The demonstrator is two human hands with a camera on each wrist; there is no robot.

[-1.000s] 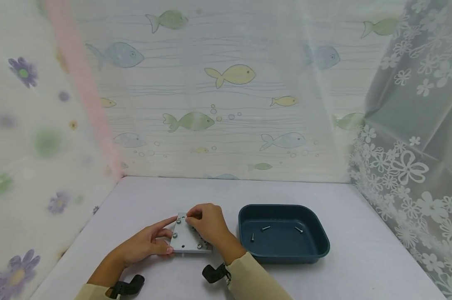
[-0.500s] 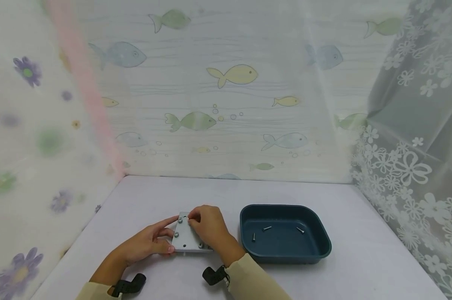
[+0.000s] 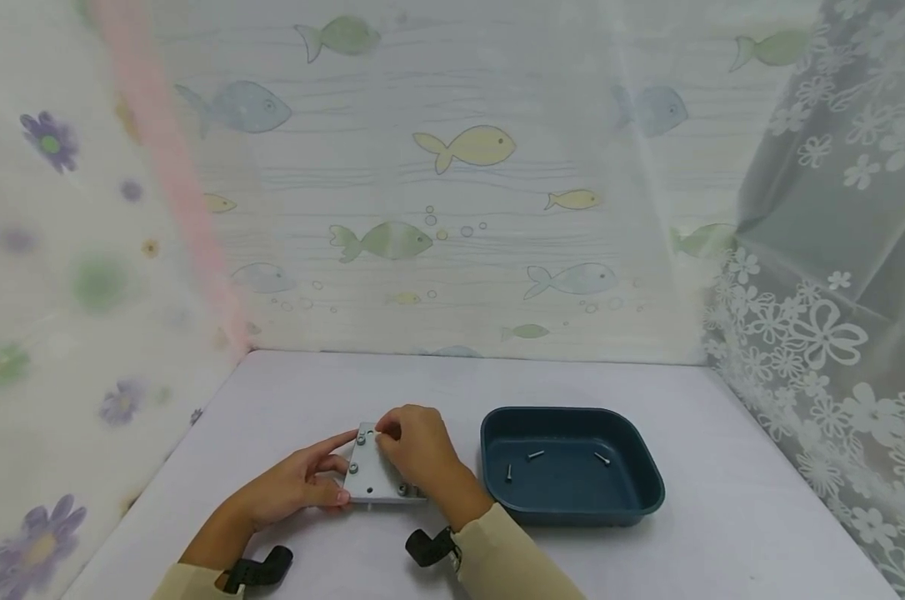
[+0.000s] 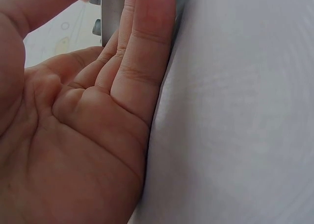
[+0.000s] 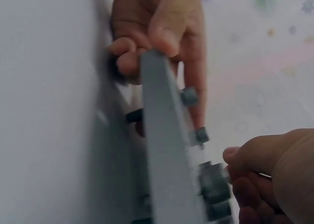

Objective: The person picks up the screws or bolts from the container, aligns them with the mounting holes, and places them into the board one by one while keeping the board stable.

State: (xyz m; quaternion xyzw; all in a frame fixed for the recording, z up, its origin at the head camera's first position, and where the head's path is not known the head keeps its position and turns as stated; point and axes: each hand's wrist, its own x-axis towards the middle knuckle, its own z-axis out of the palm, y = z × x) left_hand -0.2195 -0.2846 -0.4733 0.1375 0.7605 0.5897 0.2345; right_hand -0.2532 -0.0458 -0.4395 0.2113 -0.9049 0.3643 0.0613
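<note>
Silver-grey metal plate (image 3: 376,468), studded with metal fasteners (image 3: 353,468), sits on a white desk (image 3: 332,567) between its left edge and a dark blue tray (image 3: 561,487), well short of the far edge. A person's left hand (image 3: 293,483) grips the plate along its left side, thumb at the near left corner and one finger reaching the far left corner. Their right hand (image 3: 420,446) bends over the plate's right side, thumb and forefinger close together near its far end; whether they pinch anything cannot be told. Viewed from the right wrist, a dark stud (image 5: 134,116) juts from the underside toward the desk. Three loose screws (image 3: 536,455) lie in the tray, two in its left half, one toward its right wall. A fish-print curtain (image 3: 467,192) hangs along the desk's far edge.
</note>
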